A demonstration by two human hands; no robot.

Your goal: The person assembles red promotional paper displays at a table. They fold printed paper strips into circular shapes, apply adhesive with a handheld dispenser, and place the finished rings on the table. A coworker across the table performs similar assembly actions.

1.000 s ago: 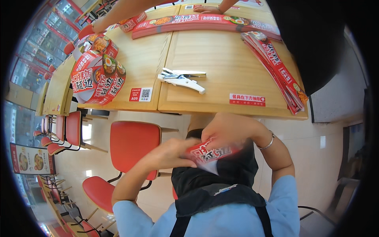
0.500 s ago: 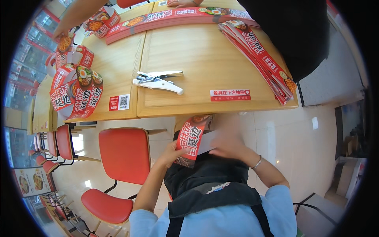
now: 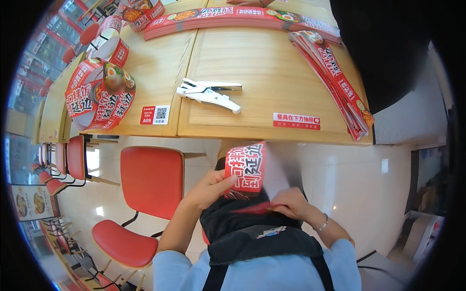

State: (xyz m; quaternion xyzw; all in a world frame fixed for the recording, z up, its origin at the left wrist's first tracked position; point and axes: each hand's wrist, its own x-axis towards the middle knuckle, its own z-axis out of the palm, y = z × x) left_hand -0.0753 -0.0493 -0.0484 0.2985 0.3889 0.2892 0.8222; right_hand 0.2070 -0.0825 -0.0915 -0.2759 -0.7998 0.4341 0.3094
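Note:
Over my lap, just off the table's near edge, I hold a red printed paper band (image 3: pixel 245 167) curved between my hands. My left hand (image 3: pixel 213 188) is closed on its left side, the thumb pressed on the printed face. With closed fingers, my right hand (image 3: pixel 290 202) pinches the band's other end, where the pale inner side shows; part of that end is blurred. On the table (image 3: pixel 242 58) beyond my hands lies a white-handled plier-type stapler (image 3: pixel 211 94), touched by neither hand.
Bands formed into rings (image 3: pixel 99 104) stand at the table's left. A fanned pile of flat bands (image 3: pixel 332 80) lies at the right, and a long stack (image 3: pixel 242 18) along the back. Across the table are a co-worker's hand (image 3: pixel 250 2) and dark clothing (image 3: pixel 383 53). A red chair (image 3: pixel 151 175) stands left of me.
My right hand has come down toward my lap, swinging the band's end with it. My left hand keeps its grip. A co-worker's arm at the upper left has left the view, which has shifted slightly.

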